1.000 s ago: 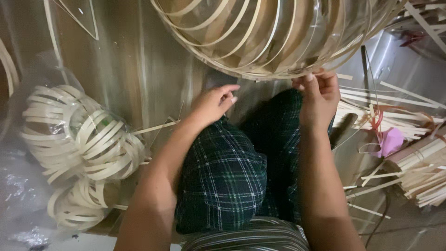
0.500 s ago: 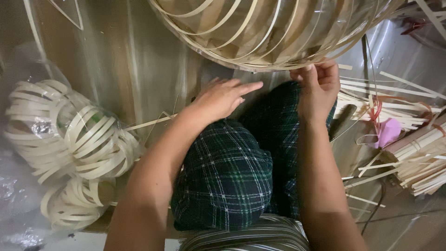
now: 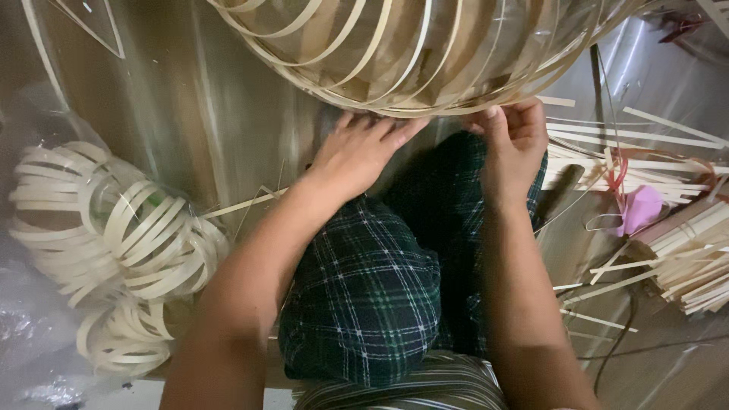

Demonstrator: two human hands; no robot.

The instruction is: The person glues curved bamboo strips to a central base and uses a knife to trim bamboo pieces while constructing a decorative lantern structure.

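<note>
Now the left hand (image 3: 363,152) has slid fwd across the knee, up to the lower rim of the big bamboo-strip frame (image 3: 425,53); a sec ago it hung back, fingers loose, well short of it. Fingers lie flat and spread, tips tucked under the bottom hoops, not gripping anything I can see. Right hand (image 3: 516,140) hasn't moved much: thumb and fingers pinched narrow on a strip at the same rim, just beside the left. So both hands are on the frame's bottom edge, which hangs above the plaid-clad legs (image 3: 364,296). Looks like work on that rim w/ two hands. Coils of strip (image 3: 114,235) sit at left, loose strips (image 3: 683,258) at right, both untouched.
</note>
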